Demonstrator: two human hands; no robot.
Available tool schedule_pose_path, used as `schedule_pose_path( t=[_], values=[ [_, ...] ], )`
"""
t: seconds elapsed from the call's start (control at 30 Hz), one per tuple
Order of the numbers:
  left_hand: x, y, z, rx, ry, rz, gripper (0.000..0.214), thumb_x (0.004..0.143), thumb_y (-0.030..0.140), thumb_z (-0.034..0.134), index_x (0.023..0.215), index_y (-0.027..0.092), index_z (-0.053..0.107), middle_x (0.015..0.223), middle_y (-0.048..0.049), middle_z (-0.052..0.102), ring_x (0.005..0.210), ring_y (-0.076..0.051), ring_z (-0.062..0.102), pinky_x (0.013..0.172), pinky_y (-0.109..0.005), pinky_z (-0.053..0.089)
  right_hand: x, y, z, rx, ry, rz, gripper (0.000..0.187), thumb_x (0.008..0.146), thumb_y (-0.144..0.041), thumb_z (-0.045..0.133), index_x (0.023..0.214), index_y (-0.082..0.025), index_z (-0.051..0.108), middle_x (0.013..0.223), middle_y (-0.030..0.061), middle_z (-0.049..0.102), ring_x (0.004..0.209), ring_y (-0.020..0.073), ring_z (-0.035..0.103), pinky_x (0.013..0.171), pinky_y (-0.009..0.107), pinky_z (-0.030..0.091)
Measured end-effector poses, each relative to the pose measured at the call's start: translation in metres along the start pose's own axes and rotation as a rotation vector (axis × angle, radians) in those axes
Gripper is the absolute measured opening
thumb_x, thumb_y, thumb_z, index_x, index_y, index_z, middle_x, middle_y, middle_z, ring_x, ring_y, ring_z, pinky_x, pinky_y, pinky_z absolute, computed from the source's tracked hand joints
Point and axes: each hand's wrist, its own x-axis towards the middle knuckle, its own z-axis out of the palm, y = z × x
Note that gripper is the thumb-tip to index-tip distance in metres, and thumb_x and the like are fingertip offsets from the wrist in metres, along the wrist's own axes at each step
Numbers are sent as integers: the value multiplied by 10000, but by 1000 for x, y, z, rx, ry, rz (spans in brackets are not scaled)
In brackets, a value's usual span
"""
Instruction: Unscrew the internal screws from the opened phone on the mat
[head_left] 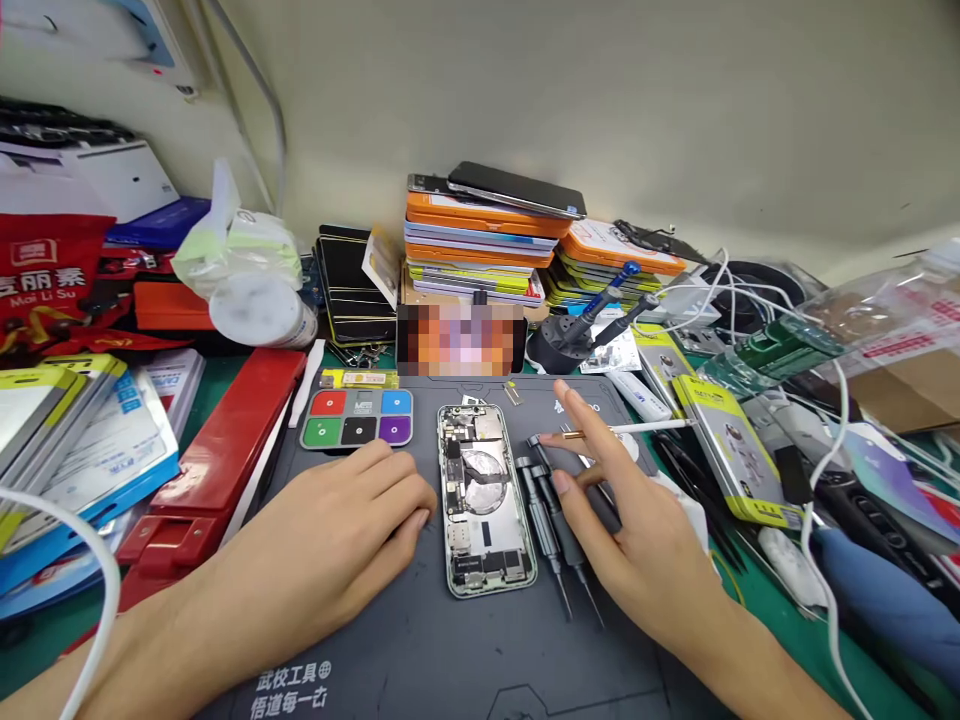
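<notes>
Beside the opened smartphone (501, 520), the left hand (358, 515) curls, its grip unclear, and the right hand (643, 520), grip wide, spans screwdrivers (538, 508).

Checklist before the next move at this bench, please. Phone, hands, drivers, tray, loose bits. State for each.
1. Phone lying flat on the mat, insides exposed: ok.
2. Left hand off the phone, resting to its left: ok.
3. Right hand grip: cannot tell; fingers spread by the drivers, contact unclear.
4. Drivers clear of the phone's insides: ok, two lie along its right side.
5. Screws in the colour tray: cannot tell, too small.
6. Mat free of loose bits: not ok, some lie behind the phone.
</notes>
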Motion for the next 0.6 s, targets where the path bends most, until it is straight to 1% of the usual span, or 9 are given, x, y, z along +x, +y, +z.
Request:
schedule_pose_path(
  t=[0.13,0.17,0.2,0.27,0.33,0.4,0.43,0.5,0.6],
  values=[
    [0,-1,0,-9,-3,-9,242,1129,177,392,1039,213,614,982,-13,621,914,-225,530,827,-392,404,-1,2,2,-20,-2,-6,692,1126,-261,505,1749,-339,213,1703,83,489,1063,217,786,836,334,633],
    [1,-1,0,-10,-3,-9,243,1129,177,391,1042,214,614,982,-12,621,912,-225,531,821,-391,404,-1,3,2,-18,-1,-9,692,1128,-259,502,1750,-336,209,1731,86,446,1097,223,783,832,331,633],
    [1,0,0,-9,-4,-11,242,1128,177,390,1045,216,614,981,-12,621,911,-225,533,819,-391,405,-1,3,2,-13,0,-11,694,1128,-257,503,1750,-334,206,1735,91,437,1103,227,783,825,331,634],
    [2,0,-1,-7,-6,-18,240,1125,177,390,1052,222,615,979,-9,621,904,-223,537,822,-389,409,0,2,1,0,4,-8,697,1123,-255,512,1749,-330,215,1669,101,533,1047,224,793,809,334,640],
    [2,1,-1,-14,-10,-29,244,1127,181,385,1065,232,616,979,-3,626,908,-219,551,829,-384,416,0,0,-1,9,8,-3,698,1117,-253,523,1746,-331,230,1517,95,679,962,218,797,800,338,646],
    [2,2,-2,-34,-8,-49,242,1135,199,384,1083,245,616,984,2,634,919,-213,572,826,-374,423,1,-1,-2,8,13,-2,697,1115,-254,527,1744,-335,239,1369,76,763,904,214,795,809,342,651],
    [2,3,-2,-47,-9,-57,237,1140,213,386,1092,252,615,988,5,638,926,-209,583,824,-368,426,1,-1,-2,4,15,-3,697,1115,-255,527,1744,-335,238,1344,72,773,907,215,796,818,344,652],
    [2,3,-3,-64,-13,-73,229,1147,239,389,1094,260,611,990,7,638,925,-204,593,817,-361,429,1,-1,-2,-8,16,-8,693,1119,-257,519,1746,-332,232,1422,82,739,966,220,800,831,341,654],
    [2,4,-5,-82,-25,-84,231,1150,252,386,1067,263,601,976,13,632,910,-202,593,809,-358,428,0,0,-1,-21,8,-19,693,1125,-251,509,1749,-322,217,1627,97,583,1076,228,791,852,336,652]
  ],
)
